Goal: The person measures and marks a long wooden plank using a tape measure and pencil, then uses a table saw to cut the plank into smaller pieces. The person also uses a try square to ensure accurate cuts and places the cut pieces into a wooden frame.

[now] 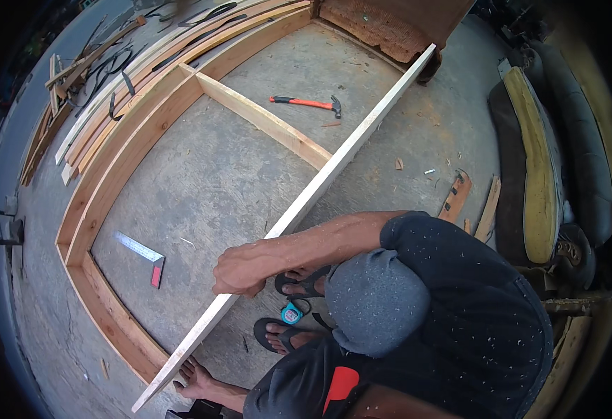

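Note:
A long pale wooden beam runs diagonally across the view, along the near side of a curved wooden frame on the concrete. A crosspiece joins the frame's far side to the beam. My right hand is closed around the beam, partly hiding it. By the beam's near end, my left hand reaches toward the frame's corner, fingers apart and touching the wood. Inside the frame lie a try square and an orange-and-black claw hammer. A teal tape measure rests between my feet in dark flip-flops.
Long timber strips and black straps lie beyond the frame. A brown, worn furniture piece stands at its far end. Offcuts are scattered at right, near padded cushions. Grey and black cloth fills the lower right.

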`<action>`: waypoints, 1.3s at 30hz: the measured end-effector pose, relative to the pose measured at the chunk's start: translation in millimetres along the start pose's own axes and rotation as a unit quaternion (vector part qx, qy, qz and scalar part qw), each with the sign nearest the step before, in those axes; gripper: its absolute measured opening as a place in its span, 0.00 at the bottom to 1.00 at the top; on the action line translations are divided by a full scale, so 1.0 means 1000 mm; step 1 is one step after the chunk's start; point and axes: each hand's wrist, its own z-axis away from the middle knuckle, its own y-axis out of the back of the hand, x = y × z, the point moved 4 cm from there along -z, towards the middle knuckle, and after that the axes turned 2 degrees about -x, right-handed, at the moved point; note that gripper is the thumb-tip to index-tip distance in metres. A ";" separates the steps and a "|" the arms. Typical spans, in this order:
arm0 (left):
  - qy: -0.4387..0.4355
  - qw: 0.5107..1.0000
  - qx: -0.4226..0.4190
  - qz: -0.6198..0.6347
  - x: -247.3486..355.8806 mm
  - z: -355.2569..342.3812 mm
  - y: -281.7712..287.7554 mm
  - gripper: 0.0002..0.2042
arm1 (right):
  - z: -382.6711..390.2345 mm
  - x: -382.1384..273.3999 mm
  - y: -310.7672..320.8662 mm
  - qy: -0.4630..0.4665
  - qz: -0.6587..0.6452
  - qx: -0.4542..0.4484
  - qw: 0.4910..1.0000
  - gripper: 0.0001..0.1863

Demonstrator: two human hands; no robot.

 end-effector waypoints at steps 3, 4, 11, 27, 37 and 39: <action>-0.009 1.000 0.002 -0.003 -0.003 0.007 -0.006 0.44 | 0.003 -0.001 -0.001 0.010 0.009 0.001 1.000 0.15; -0.014 1.000 0.005 -0.005 -0.005 0.012 -0.009 0.44 | 0.004 0.000 -0.003 0.011 0.013 0.002 1.000 0.14; -0.012 0.999 -0.029 -0.006 -0.010 -0.008 0.017 0.43 | 0.010 0.004 -0.001 0.016 0.028 0.010 0.999 0.12; -0.021 0.996 0.002 -0.088 -0.063 0.059 0.037 0.37 | 0.010 -0.019 0.021 -0.049 -0.011 -0.058 0.997 0.39; 0.070 0.980 -0.002 -0.185 -0.102 0.094 0.067 0.35 | 0.015 -0.017 0.032 -0.020 -0.025 -0.008 0.999 0.49; 0.081 0.967 -0.009 -0.240 -0.106 0.098 0.062 0.30 | 0.013 -0.017 0.033 -0.025 -0.023 -0.009 0.999 0.48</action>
